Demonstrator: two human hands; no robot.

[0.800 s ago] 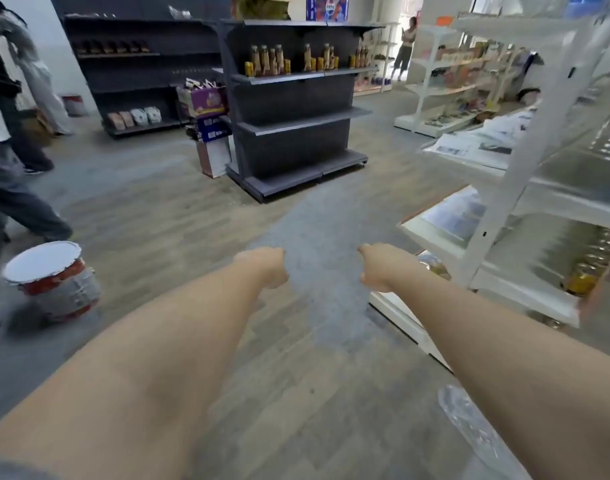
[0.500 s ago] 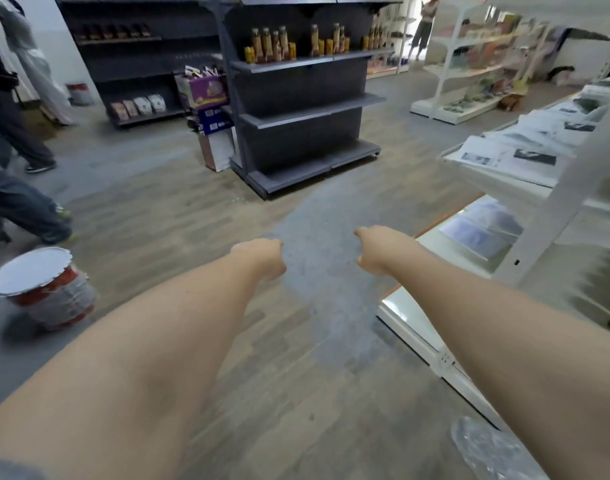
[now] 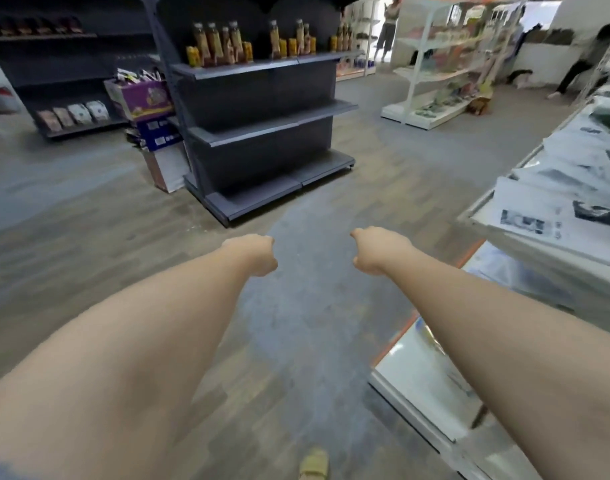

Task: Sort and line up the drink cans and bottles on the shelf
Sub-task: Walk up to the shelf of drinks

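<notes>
Ahead of us, the drink bottles [image 3: 223, 43] and small yellow cans [image 3: 192, 56] stand upright in loose clusters on the top visible shelf of a dark grey shelving unit [image 3: 262, 116], well apart from our hands. The bottles are tall with amber contents and pale caps; the cans sit among them and just beside them. A second cluster [image 3: 294, 39] stands further right on the same shelf. The two shelves below carry nothing we can make out.

Both our bare arms stretch forward over the floor [image 3: 314, 306]. Our left hand [image 3: 256, 252] is curled into a fist and holds nothing. Our right hand [image 3: 376, 251] is likewise curled into a fist, with nothing in it. The two hands are near each other but apart.

Left of the grey unit, a purple cardboard box [image 3: 140, 98] sits on top of a blue box [image 3: 158, 131]. Behind them another dark shelf [image 3: 71, 123] holds a row of small packets [image 3: 73, 114]. At our right, a white shelving unit [image 3: 504, 223] carries printed sheets [image 3: 556, 188]. Further back stands another white shelf unit [image 3: 435, 77] with mixed goods, too blurred to name. One person [image 3: 388, 29] stands in the far doorway; another [image 3: 584, 60] bends near the right wall. The toe of a tan shoe [image 3: 314, 464] shows at the bottom edge.
</notes>
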